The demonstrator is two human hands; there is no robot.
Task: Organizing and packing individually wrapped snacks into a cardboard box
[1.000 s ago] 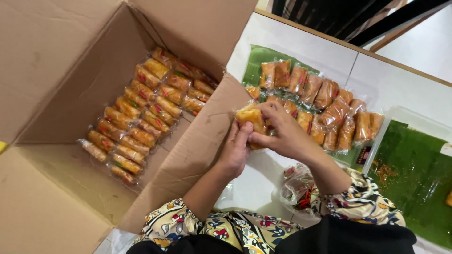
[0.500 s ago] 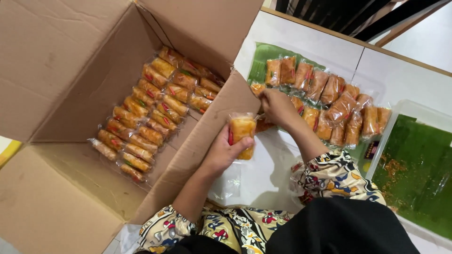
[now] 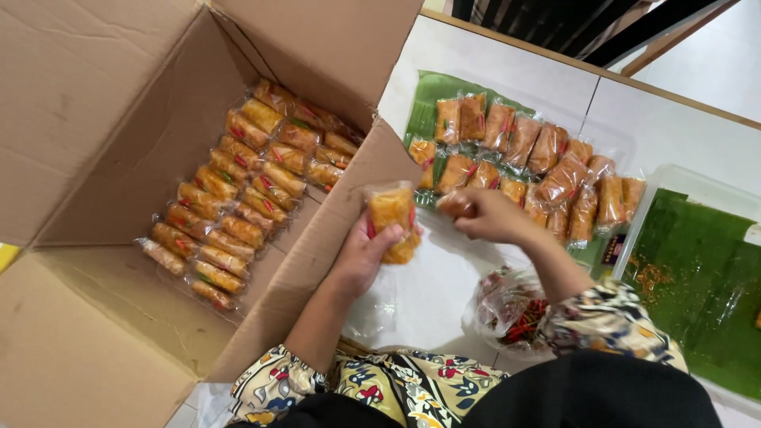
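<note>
The left hand (image 3: pixel 361 257) has its fingers (image 3: pixel 412 235) clamped round a wrapped snack (image 3: pixel 391 219) – a golden fried piece in clear plastic – held above the white bench (image 3: pixel 444 293), just beside the flap of the box (image 3: pixel 103 158). The right hand (image 3: pixel 487 215) reaches to the pile (image 3: pixel 539 162) on the green leaf (image 3: pixel 432 91), fingers closed on another packet (image 3: pixel 456 206) at the near edge of it.

Rows of packets (image 3: pixel 238 198) already line the far end of the box, while much of its floor is bare; some two dozen lie unpacked on the leaf. A bag of chillies (image 3: pixel 511 309) sits by the right forearm, a leaf-lined tray (image 3: pixel 697 261) further right.

Half a second ago the left hand held its snack much as now – the right hand sat farther into the pile, no packet plainly in its grip.
</note>
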